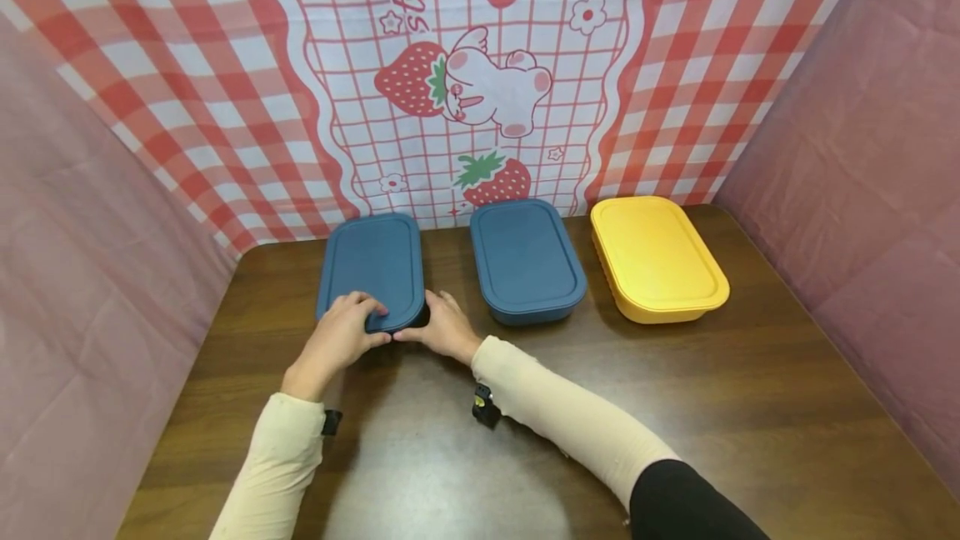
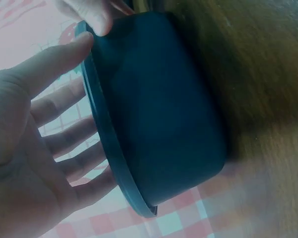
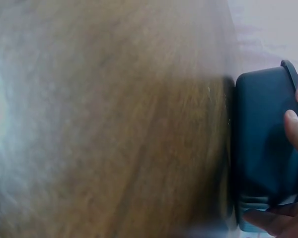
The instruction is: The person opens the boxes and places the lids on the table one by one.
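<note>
Both hands at the near end of the left blue box

At the far left, pink cloth (image 1: 97, 273) hangs beside the brown table (image 1: 450, 473). The left blue box (image 2: 159, 114) stands upright on the table in the leftmost place of three, near the checked strawberry cloth (image 1: 502, 90) behind, with its blue lid (image 1: 371, 261) on. Whether the lid is pressed fully down, I cannot tell.

The left hand (image 1: 339, 342) comes in from a cream sleeve and holds the near edge of that lid, its thumb on the rim and its fingers spread over the top. The right hand (image 1: 447, 329), also from a cream sleeve, with black cloth higher up the arm, grips the near right corner of the same box: thumb on the short wall just under the rim, fingers against the ribbed part of the side. The two thumbs lie just beside each other.

Next comes the middle blue box (image 1: 528, 261), lidded and upright, apart from the right hand. To its right stands the yellow box (image 1: 660, 257), likewise lidded, turned slightly on the table and well apart from both hands. At the far right, more pink cloth (image 1: 862, 232) hangs along the table's edge.
</note>
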The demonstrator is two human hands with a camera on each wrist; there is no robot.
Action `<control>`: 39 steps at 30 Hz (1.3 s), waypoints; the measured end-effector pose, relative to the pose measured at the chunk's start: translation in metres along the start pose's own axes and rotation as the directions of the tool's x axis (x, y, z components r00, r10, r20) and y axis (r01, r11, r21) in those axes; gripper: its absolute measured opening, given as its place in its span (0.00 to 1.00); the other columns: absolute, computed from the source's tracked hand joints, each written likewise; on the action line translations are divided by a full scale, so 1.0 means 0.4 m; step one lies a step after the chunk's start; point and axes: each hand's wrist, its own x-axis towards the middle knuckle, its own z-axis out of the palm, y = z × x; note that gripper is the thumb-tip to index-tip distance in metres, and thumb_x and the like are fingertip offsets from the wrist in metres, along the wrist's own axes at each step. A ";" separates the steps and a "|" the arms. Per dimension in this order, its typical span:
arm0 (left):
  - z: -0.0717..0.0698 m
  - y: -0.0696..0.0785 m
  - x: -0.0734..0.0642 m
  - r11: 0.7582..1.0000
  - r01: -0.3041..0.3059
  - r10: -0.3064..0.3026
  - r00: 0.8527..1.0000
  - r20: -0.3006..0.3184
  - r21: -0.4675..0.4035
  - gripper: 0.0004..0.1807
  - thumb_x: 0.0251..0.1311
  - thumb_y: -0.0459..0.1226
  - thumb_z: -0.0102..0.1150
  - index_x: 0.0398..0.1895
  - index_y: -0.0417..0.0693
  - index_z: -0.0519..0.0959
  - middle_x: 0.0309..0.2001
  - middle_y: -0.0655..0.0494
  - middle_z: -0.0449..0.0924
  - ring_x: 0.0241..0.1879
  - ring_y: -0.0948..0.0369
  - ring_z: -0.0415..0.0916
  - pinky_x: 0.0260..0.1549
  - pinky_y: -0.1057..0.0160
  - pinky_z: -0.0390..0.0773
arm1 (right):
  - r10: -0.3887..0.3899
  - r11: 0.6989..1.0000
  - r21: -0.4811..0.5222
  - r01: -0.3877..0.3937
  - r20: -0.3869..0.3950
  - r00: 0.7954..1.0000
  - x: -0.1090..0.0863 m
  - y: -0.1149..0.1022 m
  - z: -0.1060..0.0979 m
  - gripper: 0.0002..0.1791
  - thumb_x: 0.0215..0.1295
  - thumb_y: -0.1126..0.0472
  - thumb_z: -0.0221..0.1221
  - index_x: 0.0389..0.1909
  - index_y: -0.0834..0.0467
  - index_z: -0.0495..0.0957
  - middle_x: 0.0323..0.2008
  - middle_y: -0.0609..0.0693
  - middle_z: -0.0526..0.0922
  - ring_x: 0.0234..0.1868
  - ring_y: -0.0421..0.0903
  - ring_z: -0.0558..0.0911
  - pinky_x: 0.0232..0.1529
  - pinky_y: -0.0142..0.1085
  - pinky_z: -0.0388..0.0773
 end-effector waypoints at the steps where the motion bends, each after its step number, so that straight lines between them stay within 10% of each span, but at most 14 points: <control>1: 0.002 0.000 -0.001 1.000 -0.005 0.005 1.000 -0.010 0.009 0.19 0.53 0.42 0.71 0.46 0.43 0.82 0.53 0.41 0.77 0.56 0.41 0.71 0.53 0.41 0.73 | 0.002 1.000 0.003 -0.002 0.002 1.000 0.000 0.000 0.001 0.53 0.53 0.39 0.69 0.73 0.61 0.58 0.70 0.58 0.67 0.75 0.59 0.58 0.70 0.53 0.63; 39: 0.027 -0.025 -0.009 0.973 -0.214 0.227 0.959 -0.171 0.089 0.10 0.50 0.34 0.73 0.36 0.46 0.83 0.37 0.53 0.81 0.41 0.53 0.77 0.41 0.52 0.79 | 0.016 0.999 0.038 -0.015 -0.031 0.999 -0.002 -0.007 0.015 0.51 0.55 0.42 0.69 0.73 0.62 0.58 0.69 0.60 0.69 0.70 0.57 0.67 0.68 0.48 0.67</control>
